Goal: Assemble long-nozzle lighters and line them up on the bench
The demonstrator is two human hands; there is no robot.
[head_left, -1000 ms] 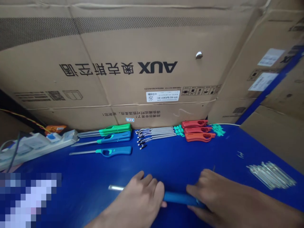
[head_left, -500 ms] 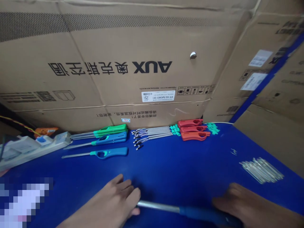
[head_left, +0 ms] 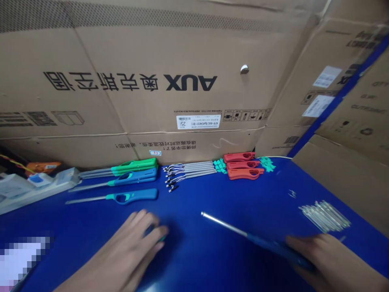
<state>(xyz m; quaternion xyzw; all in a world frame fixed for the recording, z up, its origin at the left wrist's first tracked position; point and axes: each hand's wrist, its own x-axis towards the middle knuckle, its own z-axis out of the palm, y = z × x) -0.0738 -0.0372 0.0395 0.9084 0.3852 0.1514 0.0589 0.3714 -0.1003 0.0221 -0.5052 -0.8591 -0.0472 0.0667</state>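
Blue lighter (head_left: 263,243), 1 in right hand (head_left: 322,253)

The left hand (head_left: 138,237) is bare, its back smooth and rounded, and the left forearm (head_left: 100,265), uncovered too, broadens toward the near left. The right hand (head_left: 313,255) is likewise bare but blurred; the uncovered right forearm (head_left: 354,265) widens toward the near right.

Left hand (head_left: 139,243) off blue lighter (head_left: 264,242), lighter tilted more steeply
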